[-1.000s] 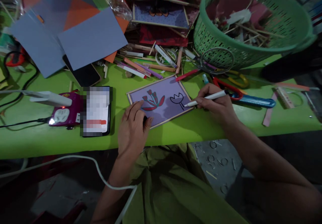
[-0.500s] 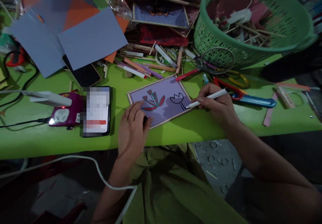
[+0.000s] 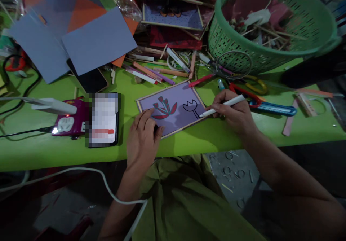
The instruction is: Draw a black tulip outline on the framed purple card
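Panel [image 3: 174, 108] touches curled hands [image 3: 143, 137], the right pinching marker [image 3: 228, 103].

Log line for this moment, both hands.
left hand: rests on purple card, left side | right hand: grips white pen, tip at stem foot of black-outlined flower | nearby: green basket

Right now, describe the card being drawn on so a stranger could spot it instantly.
On the bright green table, look between the left hand and the right hand, which holds a white marker. There lies a wood-edged purple card. Unlike the dotted blue panel farther back, it bears a red flower drawing beside a black-outlined tulip.
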The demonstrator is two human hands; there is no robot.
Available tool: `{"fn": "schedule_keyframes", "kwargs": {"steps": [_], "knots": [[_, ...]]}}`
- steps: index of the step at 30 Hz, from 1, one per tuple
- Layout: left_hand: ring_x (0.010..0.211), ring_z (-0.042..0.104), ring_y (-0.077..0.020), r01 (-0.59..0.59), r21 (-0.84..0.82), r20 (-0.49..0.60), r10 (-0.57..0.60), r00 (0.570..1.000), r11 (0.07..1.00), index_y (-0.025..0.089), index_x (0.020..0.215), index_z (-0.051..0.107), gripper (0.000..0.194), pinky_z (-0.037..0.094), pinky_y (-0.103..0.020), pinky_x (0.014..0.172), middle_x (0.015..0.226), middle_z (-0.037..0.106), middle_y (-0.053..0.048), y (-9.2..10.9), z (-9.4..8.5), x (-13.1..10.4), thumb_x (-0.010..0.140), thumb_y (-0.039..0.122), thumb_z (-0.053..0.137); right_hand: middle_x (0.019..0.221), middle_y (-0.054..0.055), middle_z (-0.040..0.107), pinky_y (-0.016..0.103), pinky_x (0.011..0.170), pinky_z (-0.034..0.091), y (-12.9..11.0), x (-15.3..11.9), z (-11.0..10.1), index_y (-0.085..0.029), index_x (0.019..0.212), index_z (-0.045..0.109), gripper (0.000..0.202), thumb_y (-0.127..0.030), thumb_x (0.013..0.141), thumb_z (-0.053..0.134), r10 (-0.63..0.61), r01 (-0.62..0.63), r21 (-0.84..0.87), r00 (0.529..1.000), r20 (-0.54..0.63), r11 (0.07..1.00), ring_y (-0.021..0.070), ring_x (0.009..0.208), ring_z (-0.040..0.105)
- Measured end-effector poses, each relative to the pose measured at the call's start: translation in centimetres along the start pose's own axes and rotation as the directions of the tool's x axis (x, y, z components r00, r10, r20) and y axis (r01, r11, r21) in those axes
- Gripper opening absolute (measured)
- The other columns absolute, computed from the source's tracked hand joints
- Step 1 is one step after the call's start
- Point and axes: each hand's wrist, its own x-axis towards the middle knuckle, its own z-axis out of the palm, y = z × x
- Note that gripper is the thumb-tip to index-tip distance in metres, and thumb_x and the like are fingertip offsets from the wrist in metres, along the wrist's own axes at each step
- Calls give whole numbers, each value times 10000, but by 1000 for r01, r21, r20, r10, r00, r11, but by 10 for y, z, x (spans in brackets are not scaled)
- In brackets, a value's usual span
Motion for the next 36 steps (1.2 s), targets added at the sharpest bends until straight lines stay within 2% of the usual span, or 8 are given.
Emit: {"fn": "schedule_keyframes", "kwargs": {"steps": [10,18,24,36], "knots": [[1404,600,-310,-3,5,-16,3,1000,1000,262,918,551,210,512,-559,1160,1467,680,-112,0,2,0,1072,403,526,624,-9,623,318,537,422,1,0,-1,-254,734,628,377,-561,836,822,-19,20,-36,999,34,999,172,586,568],[1406,593,-317,3,-16,-20,-4,1000,1000,264,922,569,192,504,-571,1165,1472,678,-109,0,2,-1,1063,390,537,612,-10,626,316,553,440,2,-1,0,-250,745,634,381,-565,842,825,-26,26,21,1000,7,999,175,592,581],[1413,590,-311,0,-2,-11,0,1000,1000,255,920,557,224,497,-552,1164,1472,676,-116,-1,2,0,1077,407,507,616,-1,622,318,548,427,2,-2,-1,-251,727,630,383,-561,848,819,-35,36,-41,999,23,999,185,613,579],[1416,586,-307,-8,3,-15,8,1000,1000,246,916,558,239,496,-539,1169,1467,677,-127,0,3,-1,1085,403,492,631,0,623,302,546,404,2,-2,-1,-235,735,640,346,-509,868,805,-58,61,-61,997,52,996,166,604,561]]}}
